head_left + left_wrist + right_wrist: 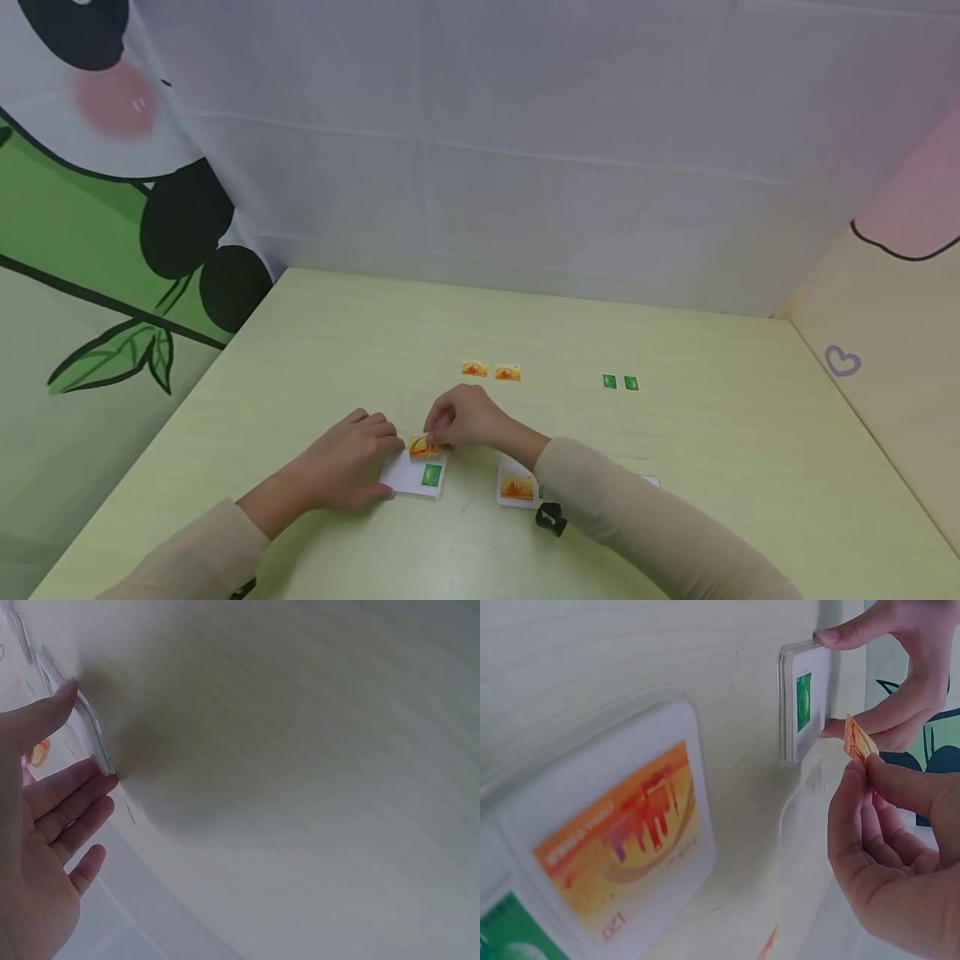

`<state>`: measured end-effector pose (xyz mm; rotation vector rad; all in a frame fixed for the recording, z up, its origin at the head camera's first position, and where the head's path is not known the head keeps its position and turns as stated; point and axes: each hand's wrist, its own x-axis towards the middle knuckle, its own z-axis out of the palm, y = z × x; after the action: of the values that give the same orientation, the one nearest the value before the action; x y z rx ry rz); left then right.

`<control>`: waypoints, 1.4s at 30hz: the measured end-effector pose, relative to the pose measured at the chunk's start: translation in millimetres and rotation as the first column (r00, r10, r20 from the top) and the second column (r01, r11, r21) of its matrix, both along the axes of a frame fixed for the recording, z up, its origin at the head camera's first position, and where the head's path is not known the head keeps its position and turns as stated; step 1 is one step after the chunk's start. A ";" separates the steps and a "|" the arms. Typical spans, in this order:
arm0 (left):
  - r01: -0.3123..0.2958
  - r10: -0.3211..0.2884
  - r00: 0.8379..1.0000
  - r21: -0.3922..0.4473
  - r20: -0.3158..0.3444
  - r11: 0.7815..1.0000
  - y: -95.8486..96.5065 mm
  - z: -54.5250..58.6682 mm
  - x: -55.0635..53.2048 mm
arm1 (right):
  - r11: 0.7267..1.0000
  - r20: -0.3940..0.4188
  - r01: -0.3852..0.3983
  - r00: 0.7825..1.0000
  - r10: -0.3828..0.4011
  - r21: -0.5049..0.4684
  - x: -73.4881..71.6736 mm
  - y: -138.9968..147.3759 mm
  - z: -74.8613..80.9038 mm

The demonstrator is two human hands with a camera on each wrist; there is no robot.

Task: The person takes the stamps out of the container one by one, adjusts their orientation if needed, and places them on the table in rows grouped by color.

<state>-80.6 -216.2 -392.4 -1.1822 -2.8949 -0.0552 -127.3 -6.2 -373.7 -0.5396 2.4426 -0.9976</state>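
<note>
My left hand (348, 458) holds the left side of a flat white plastic case (407, 477), thumb at its near corner, fingers at the far one. A green stamp (431, 476) lies on the case's right side. Between thumb and fingertips, my right hand (465, 417) pinches an orange stamp (422, 447). In the right wrist view this orange stamp (858, 741) is tilted, apart from the green one. To the right lies a second case (517, 502) bearing an orange stamp (517, 486) and a green one, partly hidden by my right sleeve in the head view.
Farther back on the pale table (337, 333) lie two orange stamps (475, 369) and, to their right, two green stamps (610, 381). Another white edge (651, 481) shows beyond my right sleeve. A white cloth (525, 167) hangs behind; printed panels flank the table.
</note>
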 end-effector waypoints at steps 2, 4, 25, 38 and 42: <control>0.001 -0.001 1.000 -0.002 -0.005 1.000 0.9 0.3 0.2 | 1.000 0.005 0.006 1.000 -0.005 -0.003 -1.6 1.1 1.2; 0.004 -0.004 1.000 -0.004 -0.011 1.000 1.5 0.4 0.4 | 1.000 0.018 0.011 1.000 -0.011 -0.009 -2.6 2.0 2.6; -0.031 0.032 0.998 -0.017 0.053 0.999 3.1 1.8 0.4 | 0.998 0.072 0.039 0.997 -0.035 -0.054 -16.6 10.9 6.1; -0.025 0.027 0.997 -0.029 0.076 0.999 1.7 5.2 -0.1 | 0.995 0.085 0.074 0.994 -0.068 -0.068 -24.6 14.5 9.3; -0.014 0.016 0.997 -0.024 0.075 1.000 0.6 5.7 0.0 | 0.993 0.103 0.094 0.991 -0.086 -0.068 -25.9 14.8 11.9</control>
<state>-80.5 -215.6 -386.7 -1.1870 -2.9775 -0.0681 -153.2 8.7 -361.8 -0.3961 2.3675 -1.1266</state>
